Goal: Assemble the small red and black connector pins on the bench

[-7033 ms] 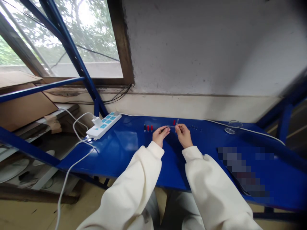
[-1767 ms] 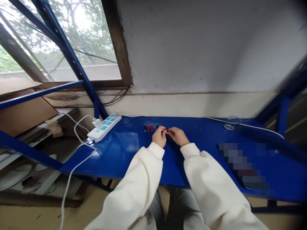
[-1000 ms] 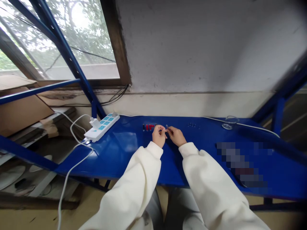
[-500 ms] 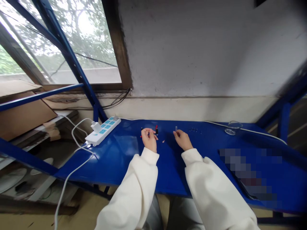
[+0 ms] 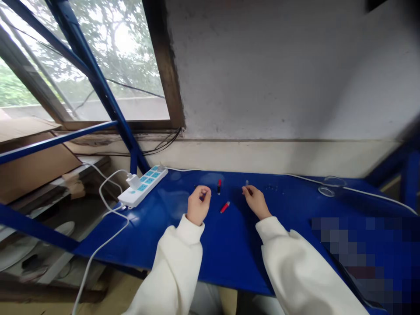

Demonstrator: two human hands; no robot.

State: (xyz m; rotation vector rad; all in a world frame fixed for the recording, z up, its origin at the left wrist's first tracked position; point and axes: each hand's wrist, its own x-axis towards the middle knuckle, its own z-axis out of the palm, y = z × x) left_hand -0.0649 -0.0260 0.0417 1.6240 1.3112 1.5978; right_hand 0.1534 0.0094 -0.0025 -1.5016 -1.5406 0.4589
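My left hand [image 5: 198, 204] is over the blue table with its fingers curled and thumb and forefinger brought together. Whatever the pinch may hold is too small to make out. My right hand [image 5: 257, 202] pinches at the base of a small clear tube [image 5: 247, 183], which sticks up past the fingertips. Between the hands lies a small red-and-black cylinder [image 5: 219, 187], red at its far end. Nearer to me, a short red piece with a pale tip [image 5: 225, 207] rests at a slant on the table. Neither hand touches these two.
Tiny clear pieces [image 5: 271, 187] are scattered right of my right hand. A clear ring-shaped item [image 5: 326, 191] lies by a white cable. On the left is a white power strip [image 5: 144, 187] with a plug in it. The blue table [image 5: 229, 249] meets the wall behind; a blurred-out object covers its right end.
My left hand has shifted left, away from the red-and-black cylinder, and the red piece now shows whole. My right hand stays at the clear tube. The view has moved slightly.
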